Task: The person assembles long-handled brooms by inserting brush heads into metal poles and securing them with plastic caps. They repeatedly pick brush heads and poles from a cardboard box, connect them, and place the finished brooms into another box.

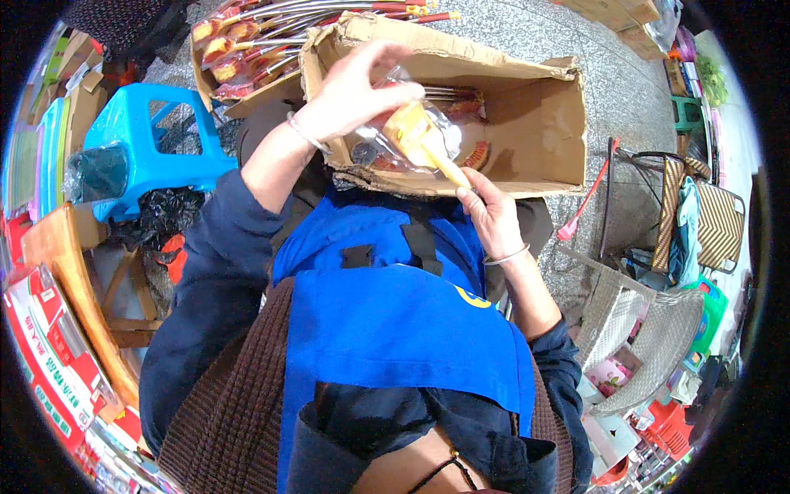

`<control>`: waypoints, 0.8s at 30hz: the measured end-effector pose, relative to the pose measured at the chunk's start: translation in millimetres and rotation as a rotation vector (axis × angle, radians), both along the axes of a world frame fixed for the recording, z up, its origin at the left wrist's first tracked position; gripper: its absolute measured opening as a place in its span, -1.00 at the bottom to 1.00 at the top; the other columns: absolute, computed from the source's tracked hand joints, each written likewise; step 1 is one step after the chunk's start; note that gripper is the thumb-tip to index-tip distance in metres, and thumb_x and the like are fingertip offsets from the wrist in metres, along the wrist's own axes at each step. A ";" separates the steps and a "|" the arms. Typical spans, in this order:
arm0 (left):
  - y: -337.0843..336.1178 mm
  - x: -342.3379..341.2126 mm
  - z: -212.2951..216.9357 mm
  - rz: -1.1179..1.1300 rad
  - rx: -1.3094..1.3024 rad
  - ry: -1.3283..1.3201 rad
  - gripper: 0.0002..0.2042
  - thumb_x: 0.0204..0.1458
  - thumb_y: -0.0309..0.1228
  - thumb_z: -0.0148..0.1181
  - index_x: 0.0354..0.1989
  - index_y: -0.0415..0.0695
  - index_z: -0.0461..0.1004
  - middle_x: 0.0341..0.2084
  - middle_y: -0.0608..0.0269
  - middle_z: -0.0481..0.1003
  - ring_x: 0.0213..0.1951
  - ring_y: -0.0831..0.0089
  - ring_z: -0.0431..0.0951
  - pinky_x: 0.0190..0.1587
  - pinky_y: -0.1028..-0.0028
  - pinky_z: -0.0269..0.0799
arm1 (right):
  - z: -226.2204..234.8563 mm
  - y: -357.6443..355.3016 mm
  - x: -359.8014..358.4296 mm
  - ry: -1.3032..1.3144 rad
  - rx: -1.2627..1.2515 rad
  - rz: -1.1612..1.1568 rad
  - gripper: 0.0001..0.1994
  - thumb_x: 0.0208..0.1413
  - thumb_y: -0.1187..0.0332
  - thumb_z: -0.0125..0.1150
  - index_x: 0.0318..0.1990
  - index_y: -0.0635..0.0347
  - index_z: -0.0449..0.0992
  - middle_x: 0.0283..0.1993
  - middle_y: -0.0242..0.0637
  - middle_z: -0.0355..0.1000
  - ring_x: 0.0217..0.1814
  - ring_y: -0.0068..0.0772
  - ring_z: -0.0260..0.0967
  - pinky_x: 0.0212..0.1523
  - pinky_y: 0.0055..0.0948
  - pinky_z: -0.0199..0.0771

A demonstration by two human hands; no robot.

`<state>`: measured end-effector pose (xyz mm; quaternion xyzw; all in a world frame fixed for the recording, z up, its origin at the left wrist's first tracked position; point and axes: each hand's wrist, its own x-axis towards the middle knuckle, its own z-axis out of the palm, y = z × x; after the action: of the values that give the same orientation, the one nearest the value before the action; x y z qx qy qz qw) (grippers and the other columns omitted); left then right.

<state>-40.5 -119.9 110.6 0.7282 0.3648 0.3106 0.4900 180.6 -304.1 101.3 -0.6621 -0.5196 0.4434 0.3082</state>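
My right hand (491,216) is closed around the pale yellow handle of a tool with a broad yellow head (410,132), tilted up to the left. A clear plastic bag (448,134) covers the head, whose exact kind I cannot make out. Just above it, my left hand (354,92) curls its fingers and thumb around the bag's upper end. Both hands are over an open cardboard box (527,123) in front of my lap. Inside that box lie several thin metal rods (448,93) and some red pieces, partly hidden by the tool.
Another carton at the far left holds many plastic-wrapped pieces on metal rods (276,41). A blue plastic stool (164,148) stands at the left, beside a wooden bench (78,288). On the right are a red-handled stick (588,193), a striped bag (712,222) and a grey-covered chair (634,329).
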 end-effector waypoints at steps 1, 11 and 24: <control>-2.9 2.5 -3.4 0.123 0.014 -0.201 -0.55 -0.06 -0.34 0.33 0.01 -0.20 0.38 -0.12 0.14 0.46 -0.05 0.37 0.47 0.00 0.44 0.42 | 0.9 2.1 2.6 0.052 -0.051 -0.051 -0.63 0.18 0.30 0.17 0.10 0.26 0.41 -0.41 -0.39 0.43 -0.41 -0.60 0.31 -0.35 -0.57 0.36; -91.0 22.7 -34.9 -0.052 -0.953 -0.510 -0.66 0.12 -0.38 0.11 0.04 -0.25 0.35 -0.10 0.14 0.49 -0.05 0.35 0.50 -0.04 0.40 0.44 | 18.7 37.8 -5.3 0.261 0.059 -0.191 -0.69 0.21 0.35 0.12 0.06 0.29 0.43 -0.42 -0.50 0.36 -0.44 -0.72 0.20 -0.40 -0.68 0.28; -96.4 65.1 -26.1 0.095 -1.123 -0.970 -0.82 0.21 -0.27 0.05 -0.13 -0.07 0.43 -0.25 0.38 0.43 -0.19 0.54 0.43 -0.09 0.42 0.44 | 10.8 43.3 -41.5 -0.106 0.324 -0.111 -0.64 0.20 0.37 0.13 0.14 0.21 0.37 -0.26 -0.18 0.49 -0.23 -0.46 0.43 -0.18 -0.49 0.46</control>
<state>24.6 -216.3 84.5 0.1328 0.2426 0.3848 0.8806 139.2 -260.8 112.1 -0.6539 -0.5624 0.3006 0.4072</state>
